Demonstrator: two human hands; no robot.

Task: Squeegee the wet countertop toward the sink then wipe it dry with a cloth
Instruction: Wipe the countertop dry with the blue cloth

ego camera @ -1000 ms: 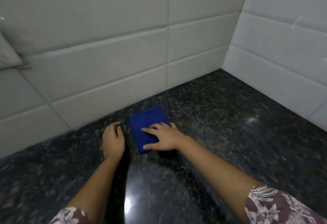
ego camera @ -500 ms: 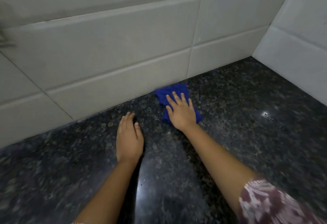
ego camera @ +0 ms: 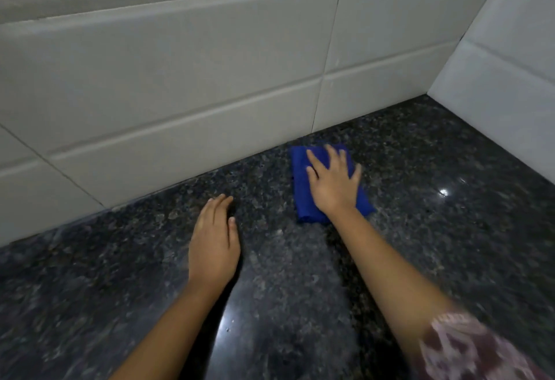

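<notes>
At the far left we see the back wall (ego camera: 168,79) of pale tiles meeting the dark speckled tabletop (ego camera: 90,274); our left hand (ego camera: 213,247) rests palm down on the stone just in front of that seam, fingers straight and close together, holding nothing. To its right, near the wall, the blue cloth (ego camera: 301,199) lies folded flat on the tabletop; our right hand (ego camera: 333,184) presses down on it with the fingers straight and spread, the palm covering most of its middle; blue shows along the left edge, at the top between the fingers and at the lower right corner; the hand is a little blurred. Further right a small bright glint (ego camera: 444,192) sits on the stone; beyond it the side wall (ego camera: 504,85) of white tiles closes the corner. At the lower right a patterned sleeve (ego camera: 468,349), blurred, covers the right arm near the frame's edge.
</notes>
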